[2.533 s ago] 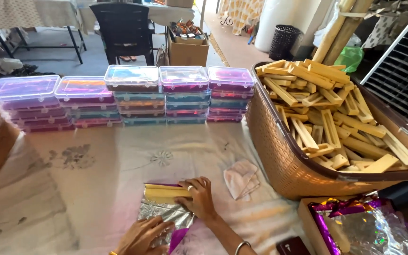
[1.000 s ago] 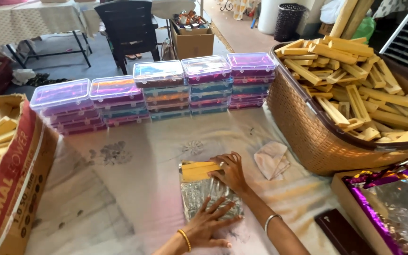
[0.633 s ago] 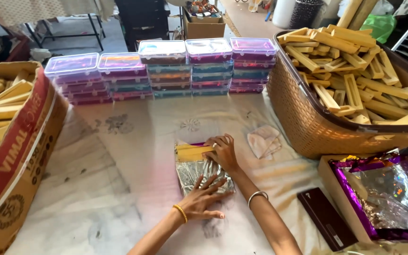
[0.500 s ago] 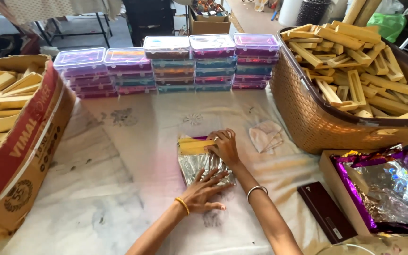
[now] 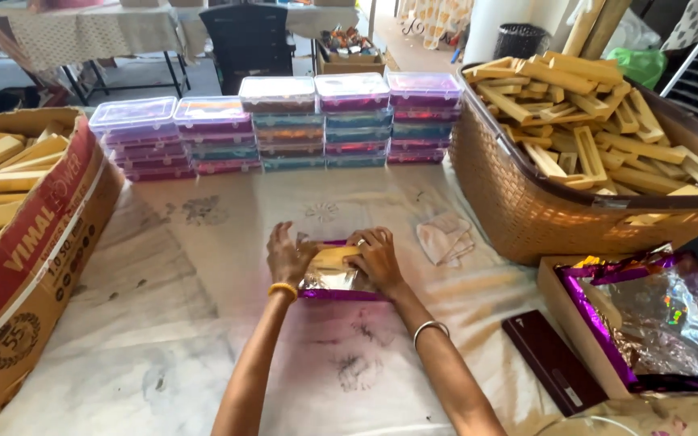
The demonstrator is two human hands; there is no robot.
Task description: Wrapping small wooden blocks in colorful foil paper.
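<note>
Both hands have come together since half a second ago, when the left hand (image 5: 288, 257) lay flat lower down. It now presses the left edge of the silvery foil sheet with purple border (image 5: 334, 284), folded over the pale yellow rectangular bar (image 5: 334, 258). The right hand (image 5: 376, 257) clamps bar and foil from the right. This bundle lies mid-bench on the white printed cloth (image 5: 203, 323), with the brown woven basket (image 5: 527, 218) well apart.
</note>
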